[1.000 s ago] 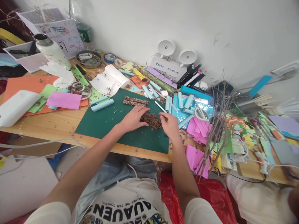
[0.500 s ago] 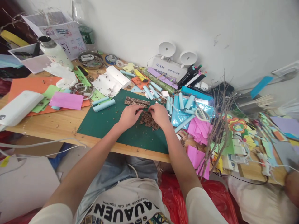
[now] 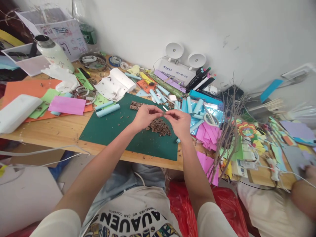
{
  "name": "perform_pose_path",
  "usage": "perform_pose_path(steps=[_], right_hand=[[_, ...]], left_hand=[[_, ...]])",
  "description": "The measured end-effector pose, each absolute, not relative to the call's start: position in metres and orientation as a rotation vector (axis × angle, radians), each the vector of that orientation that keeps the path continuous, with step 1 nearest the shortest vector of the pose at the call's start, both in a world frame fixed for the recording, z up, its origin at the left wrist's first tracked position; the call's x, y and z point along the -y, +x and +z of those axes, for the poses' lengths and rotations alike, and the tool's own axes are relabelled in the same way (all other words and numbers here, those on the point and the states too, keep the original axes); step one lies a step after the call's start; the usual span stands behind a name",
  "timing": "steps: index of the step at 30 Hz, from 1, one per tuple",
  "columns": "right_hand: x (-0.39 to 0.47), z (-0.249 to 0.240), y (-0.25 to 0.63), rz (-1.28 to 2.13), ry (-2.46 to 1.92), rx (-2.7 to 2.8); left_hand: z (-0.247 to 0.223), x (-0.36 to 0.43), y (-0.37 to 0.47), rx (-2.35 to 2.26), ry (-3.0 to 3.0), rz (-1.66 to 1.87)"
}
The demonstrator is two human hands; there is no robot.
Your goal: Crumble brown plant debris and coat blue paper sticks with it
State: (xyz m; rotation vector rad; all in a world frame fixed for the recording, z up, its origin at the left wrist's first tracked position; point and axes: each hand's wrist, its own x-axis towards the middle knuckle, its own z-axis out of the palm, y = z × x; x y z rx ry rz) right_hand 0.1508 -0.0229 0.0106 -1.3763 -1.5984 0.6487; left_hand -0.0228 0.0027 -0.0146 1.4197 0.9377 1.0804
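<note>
My left hand [image 3: 147, 117] and my right hand [image 3: 179, 123] meet fingertip to fingertip above the green cutting mat [image 3: 111, 128]. Both are closed in a pinch, and whatever is between the fingertips is too small to name. A short white strip [image 3: 165, 108] shows just behind the fingertips; I cannot tell whether it touches them. Below the hands lies a heap of brown crumbly bits [image 3: 160, 127]. Behind my left hand is a brown crumb-covered stick or roll [image 3: 136, 105], partly hidden by that hand. Blue paper tubes [image 3: 108, 110] rest on the mat's left edge.
More blue tubes, white-handled scissors [image 3: 211, 119] and pink paper [image 3: 209, 134] crowd the right side. Bare twigs [image 3: 228, 135] stand up there. A two-headed lamp [image 3: 176, 70] is at the wall. An open bottle [image 3: 54, 54] stands at left. Another person's arm [image 3: 304, 191] shows far right.
Both hands have risen from the brown heap and shifted slightly right, bringing their fingertips together. More of the heap shows now. The view has shifted slightly.
</note>
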Motion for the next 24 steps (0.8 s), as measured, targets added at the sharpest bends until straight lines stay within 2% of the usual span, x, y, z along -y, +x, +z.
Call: perform_pose_path(steps=[4, 9, 14, 18, 24], right_hand=[[0.031, 0.007, 0.159, 0.620, -1.396, 1.696], [0.035, -0.006, 0.166, 0.616, -1.456, 2.054], [0.047, -0.011, 0.182, 0.485, -1.622, 1.943], [0.059, -0.019, 0.184, 0.448, -1.853, 1.889], [0.057, -0.033, 0.171, 0.523, -1.791, 1.751]], left_hand=[[-0.023, -0.001, -0.030, -1.099, 1.774, 1.018], [-0.035, 0.006, -0.036, -1.032, 2.347, 0.712], [-0.031, 0.020, -0.051, -1.196, 2.353, 0.693], [-0.029, 0.029, -0.057, -1.233, 2.281, 0.520], [-0.035, 0.033, -0.035, -1.192, 2.195, 0.600]])
